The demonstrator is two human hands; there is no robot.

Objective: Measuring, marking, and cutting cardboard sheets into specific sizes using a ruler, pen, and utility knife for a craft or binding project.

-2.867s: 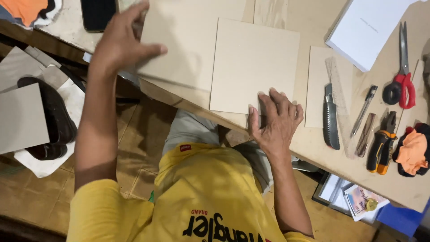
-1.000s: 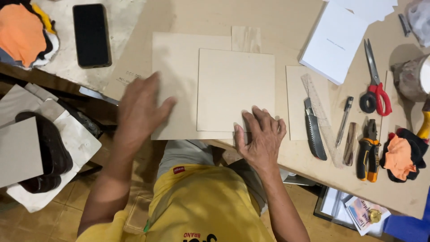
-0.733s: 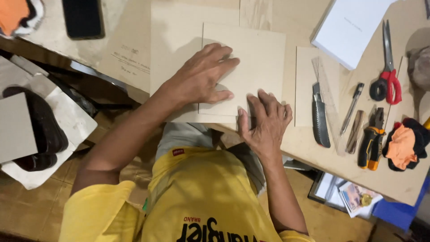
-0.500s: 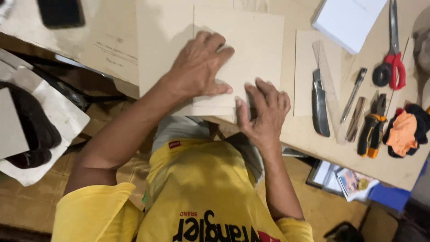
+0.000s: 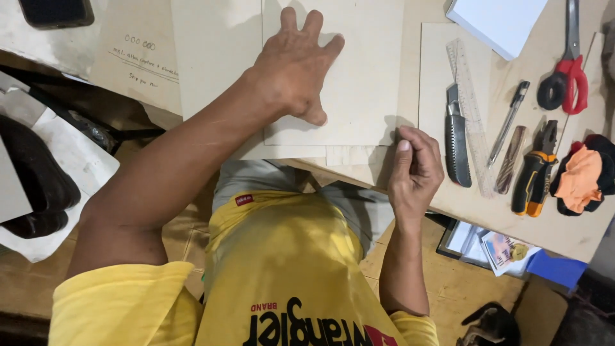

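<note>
My left hand (image 5: 295, 67) lies flat, fingers spread, on a pale square board (image 5: 368, 77) on the workbench. That board rests on a larger pale board (image 5: 211, 57). My right hand (image 5: 416, 170) sits at the square board's near right corner, fingers curled in, thumb tip touching the corner edge. I cannot see anything inside that hand. A narrow pale strip (image 5: 349, 156) pokes out below the square board's near edge.
Right of the boards lie a utility knife (image 5: 456, 144), clear ruler (image 5: 471, 115), pen (image 5: 509, 122), pliers (image 5: 535, 170), red-handled scissors (image 5: 567, 70), orange-and-black gloves (image 5: 580, 176) and a white pad (image 5: 496, 19). A phone (image 5: 54, 11) lies far left. Black shoes (image 5: 32, 179) sit on the floor.
My left hand swung from the far left onto the square board and now presses it flat. My right hand slid off the board to its near right corner and curled shut.
</note>
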